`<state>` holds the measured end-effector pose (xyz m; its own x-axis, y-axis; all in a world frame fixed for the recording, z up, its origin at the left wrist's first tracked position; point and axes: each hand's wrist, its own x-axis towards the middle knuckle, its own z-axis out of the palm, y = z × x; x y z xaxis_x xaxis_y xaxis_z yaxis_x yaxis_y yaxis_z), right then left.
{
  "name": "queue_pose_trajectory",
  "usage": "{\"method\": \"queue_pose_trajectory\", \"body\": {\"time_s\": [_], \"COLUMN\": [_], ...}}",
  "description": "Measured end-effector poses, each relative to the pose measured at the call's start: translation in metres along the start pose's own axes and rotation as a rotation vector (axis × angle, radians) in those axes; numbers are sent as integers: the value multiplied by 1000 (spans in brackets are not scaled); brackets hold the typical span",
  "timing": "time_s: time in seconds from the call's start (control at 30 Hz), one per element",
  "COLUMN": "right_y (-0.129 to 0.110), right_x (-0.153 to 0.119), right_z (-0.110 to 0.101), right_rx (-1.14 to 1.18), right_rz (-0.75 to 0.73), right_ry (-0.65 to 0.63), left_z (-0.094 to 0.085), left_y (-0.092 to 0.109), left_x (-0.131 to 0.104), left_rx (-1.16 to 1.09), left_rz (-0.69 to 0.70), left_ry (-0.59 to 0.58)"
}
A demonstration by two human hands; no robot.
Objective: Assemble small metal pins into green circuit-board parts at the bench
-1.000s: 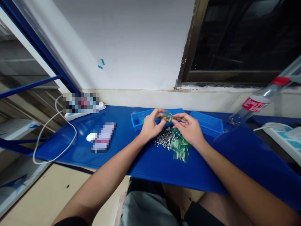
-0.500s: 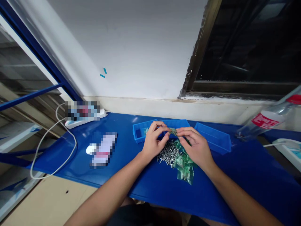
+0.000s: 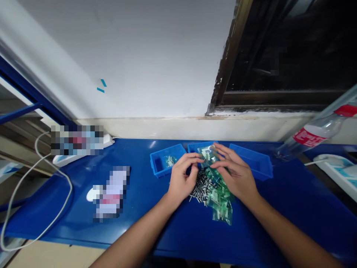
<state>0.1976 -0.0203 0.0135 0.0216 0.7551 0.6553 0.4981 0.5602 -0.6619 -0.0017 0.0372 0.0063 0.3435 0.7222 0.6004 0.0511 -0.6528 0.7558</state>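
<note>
A small clear bag with pale pieces inside is between my two hands, above the pile. My right hand grips its right side with the fingers. My left hand has its fingers curled together at the bag's left edge; whether they pinch something is too small to tell. Below lie a heap of metal screws or rivets and several green-tinted clear bags. The left blue bin holds a few bagged pieces. The middle blue bin is partly hidden by my hands.
Another blue bin stands at the right. A bottle with a red cap is behind it, near a power strip. At the left are a blurred flat object, a white round item and a looped white cable.
The view has shifted, so the table items at left appear further left. The small bag between my hands now shows more openly, and my fingers have moved on it.
</note>
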Motion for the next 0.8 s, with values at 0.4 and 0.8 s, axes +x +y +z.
{"method": "queue_pose_trajectory", "body": {"time_s": [0.4,0.8], "right_y": [0,9], "right_x": [1,0], "right_z": [0,-4], "right_rx": [-158,-233], "right_rz": [-123,-204], "right_ry": [-108,-265], "left_z": [-12,-40], "left_y": [3,-14], "left_x": [13,25], "left_rx": [104,745], "left_rz": [-21,165], "left_ry": [112,185]}}
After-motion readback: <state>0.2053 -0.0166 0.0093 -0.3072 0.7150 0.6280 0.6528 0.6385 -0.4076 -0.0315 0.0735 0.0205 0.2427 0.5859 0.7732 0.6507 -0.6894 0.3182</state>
